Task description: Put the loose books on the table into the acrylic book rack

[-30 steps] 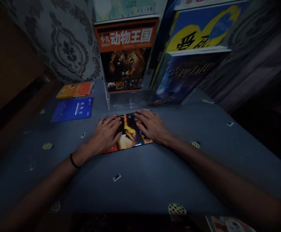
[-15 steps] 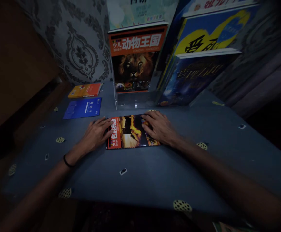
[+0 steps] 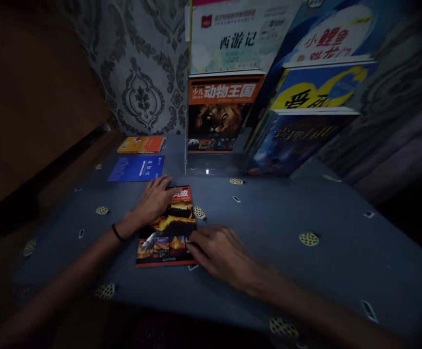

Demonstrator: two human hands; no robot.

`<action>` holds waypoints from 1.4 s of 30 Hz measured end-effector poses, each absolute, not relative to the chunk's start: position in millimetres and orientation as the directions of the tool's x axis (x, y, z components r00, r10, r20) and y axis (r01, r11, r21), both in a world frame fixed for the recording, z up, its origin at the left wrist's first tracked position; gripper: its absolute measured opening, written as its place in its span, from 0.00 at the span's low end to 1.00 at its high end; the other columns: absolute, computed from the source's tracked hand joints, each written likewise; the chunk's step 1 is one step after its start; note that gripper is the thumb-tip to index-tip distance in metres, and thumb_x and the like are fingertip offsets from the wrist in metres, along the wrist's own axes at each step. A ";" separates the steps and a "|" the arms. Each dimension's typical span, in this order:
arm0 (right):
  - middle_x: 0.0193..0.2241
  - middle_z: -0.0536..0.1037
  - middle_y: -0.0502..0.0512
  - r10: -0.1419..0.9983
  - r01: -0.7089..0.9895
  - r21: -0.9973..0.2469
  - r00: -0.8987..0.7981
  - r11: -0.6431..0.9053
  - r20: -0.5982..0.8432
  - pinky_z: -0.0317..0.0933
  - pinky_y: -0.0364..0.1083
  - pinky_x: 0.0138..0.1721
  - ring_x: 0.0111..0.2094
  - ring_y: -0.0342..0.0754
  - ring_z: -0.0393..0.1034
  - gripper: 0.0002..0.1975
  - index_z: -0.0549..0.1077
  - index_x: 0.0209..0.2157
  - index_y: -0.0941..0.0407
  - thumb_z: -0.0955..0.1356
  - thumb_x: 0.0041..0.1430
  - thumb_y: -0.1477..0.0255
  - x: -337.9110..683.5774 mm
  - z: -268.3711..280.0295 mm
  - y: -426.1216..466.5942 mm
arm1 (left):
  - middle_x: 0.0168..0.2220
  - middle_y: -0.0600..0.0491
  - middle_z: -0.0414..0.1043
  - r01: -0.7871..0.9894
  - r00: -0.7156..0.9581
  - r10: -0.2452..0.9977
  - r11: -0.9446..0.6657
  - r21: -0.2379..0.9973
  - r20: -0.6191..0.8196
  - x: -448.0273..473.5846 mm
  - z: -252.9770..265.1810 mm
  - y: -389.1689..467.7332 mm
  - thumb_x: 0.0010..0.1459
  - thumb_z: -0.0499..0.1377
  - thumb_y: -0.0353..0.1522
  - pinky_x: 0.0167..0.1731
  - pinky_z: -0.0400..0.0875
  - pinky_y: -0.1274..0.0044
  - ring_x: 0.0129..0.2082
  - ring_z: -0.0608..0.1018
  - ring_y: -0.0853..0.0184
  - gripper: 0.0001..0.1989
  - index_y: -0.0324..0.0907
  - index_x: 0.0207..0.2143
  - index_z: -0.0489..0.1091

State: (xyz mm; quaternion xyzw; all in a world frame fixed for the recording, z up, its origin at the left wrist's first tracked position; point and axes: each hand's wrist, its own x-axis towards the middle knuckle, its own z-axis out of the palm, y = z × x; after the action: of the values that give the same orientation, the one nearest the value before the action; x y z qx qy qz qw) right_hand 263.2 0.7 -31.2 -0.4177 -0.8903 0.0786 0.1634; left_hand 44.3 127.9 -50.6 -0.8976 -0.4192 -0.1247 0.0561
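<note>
A thin book (image 3: 172, 218) lies flat on the table, its red title band facing away from me and small pictures along its near end. Across its upper left part rests my left hand (image 3: 155, 199), fingers stretched out and covering some of the title. My right hand (image 3: 220, 252), slightly blurred, is at the book's lower right edge with the fingers bent and the thumb against that edge. Its fingertips are partly hidden.
A clear book stand (image 3: 214, 165) at the back holds several books, among them a lion-cover book (image 3: 216, 118) and a dark blue book (image 3: 290, 140). At the back left lie an orange book (image 3: 141, 144) and a blue booklet (image 3: 136, 168) on the patterned tablecloth (image 3: 269, 213).
The book has turned about a quarter turn, its title band going from the left to the far end. My right hand has come nearer to me, from the book's right end to its lower right edge.
</note>
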 end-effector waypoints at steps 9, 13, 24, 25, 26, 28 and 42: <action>0.52 0.76 0.65 0.743 0.700 -0.250 -0.619 0.669 0.256 0.64 0.60 0.55 0.55 0.57 0.69 0.13 0.72 0.51 0.59 0.63 0.67 0.74 233.2 -41.6 88.6 | 0.60 0.42 0.68 0.818 0.499 0.784 -0.567 0.098 0.370 20.9 -62.3 116.4 0.69 0.53 0.32 0.58 0.68 0.54 0.64 0.65 0.51 0.16 0.44 0.56 0.73; 0.60 0.71 0.69 0.778 0.746 -0.231 -0.572 0.625 0.260 0.60 0.63 0.59 0.60 0.59 0.65 0.19 0.70 0.58 0.60 0.62 0.69 0.70 234.6 -55.8 110.2 | 0.59 0.42 0.70 0.839 0.471 0.805 -0.535 0.097 0.360 10.5 -60.0 111.9 0.69 0.53 0.32 0.57 0.68 0.55 0.63 0.65 0.51 0.15 0.43 0.54 0.74; 0.59 0.74 0.66 0.832 0.813 -0.213 -0.484 0.543 0.272 0.62 0.59 0.58 0.59 0.58 0.68 0.22 0.70 0.60 0.61 0.59 0.71 0.68 259.5 -65.8 116.2 | 0.58 0.43 0.70 0.928 0.314 0.906 -0.355 0.109 0.282 -0.9 -48.6 108.3 0.70 0.51 0.35 0.54 0.70 0.58 0.58 0.69 0.53 0.16 0.40 0.54 0.72; 0.59 0.74 0.67 0.836 0.819 -0.208 -0.477 0.535 0.272 0.62 0.59 0.58 0.59 0.58 0.68 0.23 0.70 0.60 0.62 0.59 0.70 0.67 258.7 -65.9 115.8 | 0.58 0.43 0.70 0.935 0.300 0.914 -0.339 0.107 0.274 -0.5 -48.4 108.0 0.70 0.51 0.36 0.53 0.70 0.58 0.57 0.69 0.53 0.16 0.40 0.54 0.72; 0.59 0.73 0.67 0.842 0.828 -0.203 -0.466 0.523 0.272 0.63 0.59 0.58 0.59 0.59 0.68 0.23 0.70 0.60 0.63 0.60 0.70 0.67 258.2 -66.1 115.4 | 0.58 0.43 0.70 0.941 0.286 0.921 -0.322 0.103 0.263 0.1 -48.2 107.5 0.70 0.51 0.36 0.53 0.70 0.58 0.56 0.70 0.53 0.16 0.40 0.53 0.72; 0.60 0.72 0.68 0.856 0.846 -0.194 -0.440 0.496 0.272 0.63 0.60 0.58 0.59 0.60 0.67 0.24 0.70 0.60 0.64 0.60 0.70 0.66 257.8 -66.7 114.5 | 0.56 0.41 0.70 0.954 0.258 0.936 -0.287 0.093 0.242 1.6 -47.9 106.1 0.70 0.50 0.36 0.51 0.70 0.59 0.53 0.71 0.52 0.16 0.38 0.51 0.73; 0.59 0.74 0.68 0.856 0.867 -0.153 -0.413 0.474 0.311 0.63 0.61 0.57 0.59 0.61 0.68 0.24 0.72 0.58 0.63 0.58 0.70 0.66 255.2 -75.1 112.4 | 0.39 0.48 0.76 0.535 0.082 0.984 -0.175 0.826 0.155 -6.3 -49.1 125.8 0.57 0.59 0.31 0.46 0.71 0.68 0.42 0.77 0.59 0.08 0.39 0.39 0.74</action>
State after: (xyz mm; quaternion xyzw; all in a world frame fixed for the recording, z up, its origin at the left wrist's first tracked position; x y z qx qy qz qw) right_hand 255.2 112.4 -75.1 -0.5125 -0.8405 -0.0159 0.1753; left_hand -6.3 125.8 -49.1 -0.6705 -0.5666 -0.3713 -0.3025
